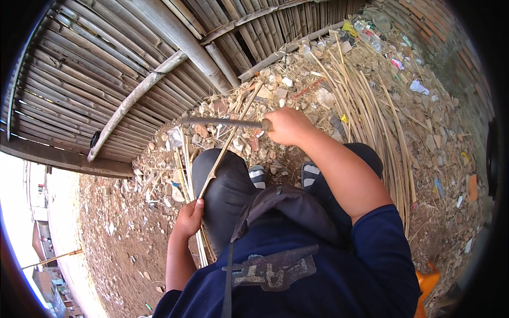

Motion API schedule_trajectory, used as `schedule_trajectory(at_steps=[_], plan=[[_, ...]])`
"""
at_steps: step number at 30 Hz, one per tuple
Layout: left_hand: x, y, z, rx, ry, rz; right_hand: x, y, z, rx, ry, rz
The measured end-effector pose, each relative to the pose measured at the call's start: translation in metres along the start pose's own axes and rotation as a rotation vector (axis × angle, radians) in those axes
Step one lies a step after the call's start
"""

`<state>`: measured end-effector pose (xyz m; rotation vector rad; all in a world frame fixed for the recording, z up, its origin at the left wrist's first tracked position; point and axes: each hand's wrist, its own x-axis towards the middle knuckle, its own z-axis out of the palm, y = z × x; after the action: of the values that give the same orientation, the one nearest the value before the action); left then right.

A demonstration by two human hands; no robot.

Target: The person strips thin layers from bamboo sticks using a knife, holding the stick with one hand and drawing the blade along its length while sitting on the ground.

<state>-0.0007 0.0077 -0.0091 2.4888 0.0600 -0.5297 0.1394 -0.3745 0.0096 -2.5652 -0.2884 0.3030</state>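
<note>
My left hand (188,218) is closed around the lower end of a long, thin cane strip (213,170), beside my left knee. From there the strip slants up and away, with a jagged notch partway along it. My right hand (289,126) grips the handle of a machete (222,122) in front of my knees. Its dark blade points left and crosses the strip; whether the two touch I cannot tell. More pale strips (184,170) lie beside my left leg, partly hidden by my hand and knee.
A large bundle of long cane strips (366,111) lies on the ground to my right. Rubble and litter (419,86) cover the dirt. A bamboo wall (101,79) stands ahead and left, and an orange object (427,286) shows behind my right side.
</note>
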Motion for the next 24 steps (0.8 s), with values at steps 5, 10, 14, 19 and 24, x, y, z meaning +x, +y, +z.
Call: schedule_trajectory(at_steps=[5,10,14,19,24], plan=[[0.0,0.003,0.0,0.017,0.011,0.028,0.014,0.032,-0.019,0.137,0.044,0.285],[0.002,-0.022,0.009,-0.078,0.023,0.04,0.019,0.09,-0.016,0.162,0.339,0.461],[0.013,-0.04,0.009,-0.253,-0.075,0.02,0.02,0.076,-0.017,0.228,0.359,0.412],[0.002,-0.061,-0.004,-0.634,-0.089,-0.07,0.009,0.064,-0.027,0.268,0.354,0.379],[-0.001,-0.135,0.017,-0.137,0.608,-0.017,0.021,0.071,-0.017,0.334,0.376,0.405]])
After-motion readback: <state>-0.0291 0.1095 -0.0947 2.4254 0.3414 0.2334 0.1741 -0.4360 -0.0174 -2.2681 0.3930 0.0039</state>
